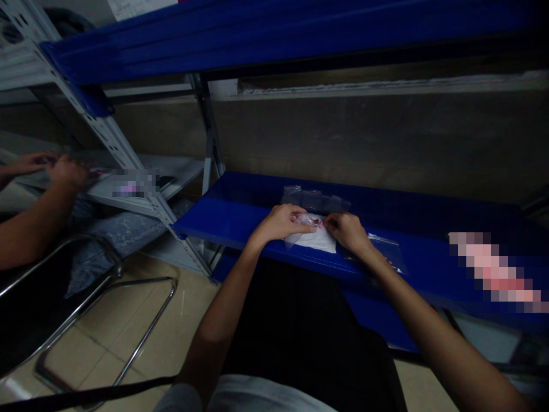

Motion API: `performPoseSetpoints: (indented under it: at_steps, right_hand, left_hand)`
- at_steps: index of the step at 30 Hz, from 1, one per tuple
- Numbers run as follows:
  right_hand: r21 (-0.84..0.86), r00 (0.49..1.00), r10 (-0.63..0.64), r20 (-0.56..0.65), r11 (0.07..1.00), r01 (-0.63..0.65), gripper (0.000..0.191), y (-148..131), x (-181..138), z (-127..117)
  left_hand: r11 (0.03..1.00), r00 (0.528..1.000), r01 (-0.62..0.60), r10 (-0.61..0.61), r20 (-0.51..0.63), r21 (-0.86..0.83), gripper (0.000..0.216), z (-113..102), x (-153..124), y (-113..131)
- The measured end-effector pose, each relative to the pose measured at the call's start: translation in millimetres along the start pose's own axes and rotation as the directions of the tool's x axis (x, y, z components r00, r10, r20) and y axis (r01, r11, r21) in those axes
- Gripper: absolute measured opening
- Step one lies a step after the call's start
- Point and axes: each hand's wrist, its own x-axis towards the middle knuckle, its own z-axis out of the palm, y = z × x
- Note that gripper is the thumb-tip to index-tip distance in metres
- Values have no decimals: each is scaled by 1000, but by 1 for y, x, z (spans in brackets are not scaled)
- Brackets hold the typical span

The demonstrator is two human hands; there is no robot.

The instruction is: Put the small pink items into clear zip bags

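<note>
My left hand (pixel 281 223) and my right hand (pixel 348 230) meet over a small clear plastic bag (pixel 307 220) with something pinkish in it. Both hands pinch the bag's top edge between thumb and fingers. The bag lies on a white sheet (pixel 316 241) resting on the blue metal shelf (pixel 240 220). Several more clear plastic bags (pixel 315 200) lie just behind my hands, and another flat clear bag (pixel 386 246) lies under my right wrist.
A second blue shelf (pixel 257 34) hangs overhead. To the left stands a grey slotted rack (pixel 107 134), where another person's hands (pixel 55 169) work on its shelf. A chrome-framed chair (pixel 107 309) stands on the tiled floor at lower left.
</note>
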Motion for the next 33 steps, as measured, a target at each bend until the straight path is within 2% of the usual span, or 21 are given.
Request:
performPoseSetpoints:
  at_steps: [4,8,12,17,26,30,33]
  right_hand:
    - [50,1000,-11,-26,999,13,20,2,-3,-2]
    - [225,997,13,-82,974,6,19,1,-13,-13]
    - [464,994,83,-76,885,-38,22,-11,-22,-33]
    - [642,999,22,-41,767,10,28,-37,-28,-57]
    - [671,997,-72,-2,740,55,27,-53,-29,-57]
    - [666,999,-39,-28,745,48,27,-47,-27,-55]
    - [579,998,14,-64,815,26,24,-32,-26,-46]
  left_hand:
    - [1000,1000,-1,1,-6,25,66,0,0,0]
    - [1000,1000,-3,3,-5,20,65,1,-1,1]
    - [1000,1000,8,-8,1,-1,62,5,-2,3]
    - [996,997,-39,44,63,-77,54,13,-3,11]
    - [988,989,-104,115,90,-112,50,16,-2,14]
    - [993,993,-84,90,70,-86,51,13,-3,13]
    - [997,997,-52,56,58,-65,54,11,-3,12]
